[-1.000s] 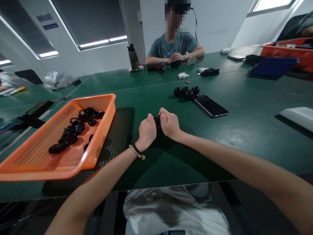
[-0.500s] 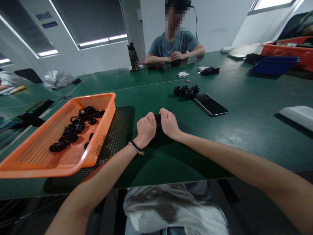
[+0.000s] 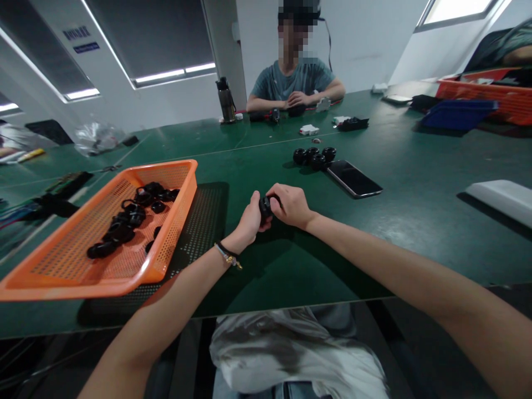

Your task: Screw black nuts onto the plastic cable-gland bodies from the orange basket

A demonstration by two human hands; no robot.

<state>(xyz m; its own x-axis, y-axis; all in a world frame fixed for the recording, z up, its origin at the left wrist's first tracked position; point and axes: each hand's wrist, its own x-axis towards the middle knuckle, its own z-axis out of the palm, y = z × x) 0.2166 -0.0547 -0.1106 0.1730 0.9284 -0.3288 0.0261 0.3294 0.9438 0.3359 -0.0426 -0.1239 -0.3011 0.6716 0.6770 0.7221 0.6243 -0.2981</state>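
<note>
My left hand (image 3: 250, 220) and my right hand (image 3: 290, 205) meet over the green table (image 3: 399, 183), both closed on one small black round part (image 3: 265, 206) held between them. Most of that part is hidden by my fingers. To the left an orange perforated basket (image 3: 75, 266) holds several loose black ring parts (image 3: 124, 221). Beyond my hands, several assembled black round parts (image 3: 315, 156) stand in a cluster beside a dark phone (image 3: 354, 178) lying flat.
A black perforated mat (image 3: 199, 233) lies under the basket. Across the table a person sits with hands (image 3: 296, 98) together, a flask (image 3: 226, 100) beside them. A white flat object (image 3: 502, 195) lies at right; blue (image 3: 457, 113) and orange (image 3: 499, 91) trays stand far right.
My left hand has turned, its wrist rolling so the thumb side faces up, and the black part shows more between my hands. Both hands stay in the same spot.
</note>
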